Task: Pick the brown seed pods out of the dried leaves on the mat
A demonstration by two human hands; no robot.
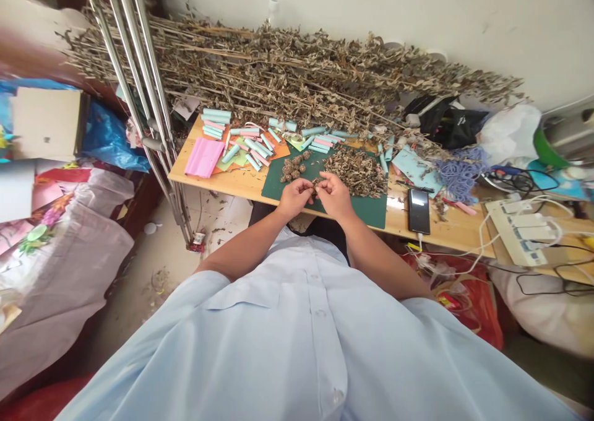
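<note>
Over the near edge of a dark green mat [366, 213], my left hand [295, 198] and my right hand [335, 197] meet fingertip to fingertip. Both are closed in a pinch on a small brown clump of dried leaves [315, 189], mostly hidden by the fingers. Just beyond my left hand, several brown balls of rolled dried leaves [293, 168] sit grouped on the mat. A loose heap of crumbled dried leaves [359, 170] spreads on the mat beyond and right of my right hand.
Long dried leafy stalks [297, 68] lie along the wall. Blue and pink paper rolls [255, 145] and a pink paper stack [204, 157] are on the left. To the right are a phone [419, 210], blue string [463, 172] and a power strip [517, 232]. Metal crutches [143, 80] lean left.
</note>
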